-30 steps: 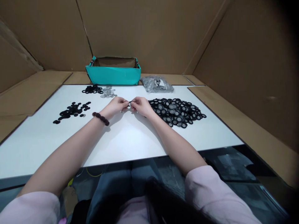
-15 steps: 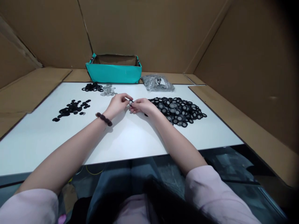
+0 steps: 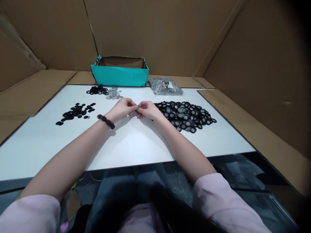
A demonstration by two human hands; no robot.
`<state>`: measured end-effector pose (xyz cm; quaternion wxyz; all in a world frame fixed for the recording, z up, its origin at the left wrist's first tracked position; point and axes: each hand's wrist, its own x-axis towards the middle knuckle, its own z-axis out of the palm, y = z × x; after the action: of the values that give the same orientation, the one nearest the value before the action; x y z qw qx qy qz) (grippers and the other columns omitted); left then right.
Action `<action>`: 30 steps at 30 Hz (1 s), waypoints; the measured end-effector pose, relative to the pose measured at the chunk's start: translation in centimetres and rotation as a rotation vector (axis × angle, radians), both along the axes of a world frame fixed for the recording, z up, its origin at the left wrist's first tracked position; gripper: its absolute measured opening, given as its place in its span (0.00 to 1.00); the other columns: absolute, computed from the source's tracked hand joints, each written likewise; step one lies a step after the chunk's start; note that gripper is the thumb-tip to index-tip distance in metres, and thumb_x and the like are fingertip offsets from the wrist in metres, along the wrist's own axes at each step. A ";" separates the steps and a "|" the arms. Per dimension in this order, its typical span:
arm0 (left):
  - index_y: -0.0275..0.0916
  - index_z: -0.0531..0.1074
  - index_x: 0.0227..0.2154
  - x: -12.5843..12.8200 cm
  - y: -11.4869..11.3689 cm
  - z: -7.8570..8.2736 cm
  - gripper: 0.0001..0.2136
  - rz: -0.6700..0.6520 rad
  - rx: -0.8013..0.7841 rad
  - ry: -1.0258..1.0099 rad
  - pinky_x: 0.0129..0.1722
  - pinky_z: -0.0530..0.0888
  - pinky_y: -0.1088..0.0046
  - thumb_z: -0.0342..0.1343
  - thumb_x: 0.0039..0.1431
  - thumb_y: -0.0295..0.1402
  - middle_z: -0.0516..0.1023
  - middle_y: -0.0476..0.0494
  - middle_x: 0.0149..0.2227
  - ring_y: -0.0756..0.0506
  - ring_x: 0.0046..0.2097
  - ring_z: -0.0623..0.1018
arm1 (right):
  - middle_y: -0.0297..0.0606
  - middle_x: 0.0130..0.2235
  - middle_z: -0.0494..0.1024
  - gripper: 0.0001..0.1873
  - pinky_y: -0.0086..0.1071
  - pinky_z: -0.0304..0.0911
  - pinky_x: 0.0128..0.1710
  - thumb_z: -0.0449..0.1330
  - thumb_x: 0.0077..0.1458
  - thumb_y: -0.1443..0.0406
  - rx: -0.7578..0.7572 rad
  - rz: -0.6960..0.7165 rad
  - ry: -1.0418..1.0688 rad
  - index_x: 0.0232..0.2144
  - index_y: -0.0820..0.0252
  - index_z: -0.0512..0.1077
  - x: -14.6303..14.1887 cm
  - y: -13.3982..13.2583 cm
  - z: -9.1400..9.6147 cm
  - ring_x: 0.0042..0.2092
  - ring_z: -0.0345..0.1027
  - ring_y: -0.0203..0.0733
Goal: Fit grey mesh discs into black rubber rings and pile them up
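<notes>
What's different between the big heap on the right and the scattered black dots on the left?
The heap is piled thick with many pieces; the dots are fewer and more spread out. The heap's pieces show gray middles inside black rims, while the dots look mostly plain black. Both have round pieces on the white table.

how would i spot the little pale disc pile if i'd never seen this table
Find the teal box at the far edge of the white tabletop. Just in front sits the pale disc pile, close to the right of the black rings. Its light grey colour sets it apart from those dark rings.
</notes>
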<state>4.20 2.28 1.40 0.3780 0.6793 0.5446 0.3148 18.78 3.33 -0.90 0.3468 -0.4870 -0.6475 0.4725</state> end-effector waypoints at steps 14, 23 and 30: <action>0.32 0.69 0.23 1.2 -0.6 -0.4 0.06 0.098 -0.133 -0.257 0.31 0.71 0.71 0.55 0.51 0.31 0.76 0.42 0.24 0.50 0.26 0.74 | 0.33 0.16 0.71 0.10 0.25 0.65 0.23 0.55 0.52 0.76 -0.025 -0.092 0.045 0.20 0.64 0.67 0.7 -0.5 1.5 0.19 0.66 0.32; 0.32 0.75 0.35 0.9 -0.4 -0.4 0.12 0.094 0.075 -0.121 0.33 0.72 0.72 0.51 0.48 0.27 0.79 0.42 0.30 0.47 0.31 0.76 | 0.38 0.19 0.74 0.08 0.28 0.71 0.26 0.55 0.57 0.74 -0.340 -0.069 0.294 0.26 0.64 0.63 0.1 -0.9 2.1 0.22 0.72 0.35; 0.32 0.76 0.38 0.6 0.0 -0.2 0.14 0.064 0.100 -0.047 0.34 0.71 0.72 0.51 0.48 0.27 0.79 0.41 0.31 0.47 0.31 0.75 | 0.34 0.18 0.72 0.11 0.24 0.65 0.20 0.55 0.56 0.76 -0.246 -0.128 0.231 0.22 0.65 0.64 -0.2 -0.7 1.8 0.18 0.67 0.31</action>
<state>4.84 2.24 1.20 0.3463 0.6720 0.5405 0.3693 18.61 2.60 0.88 0.3860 -0.5084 -0.5085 0.5779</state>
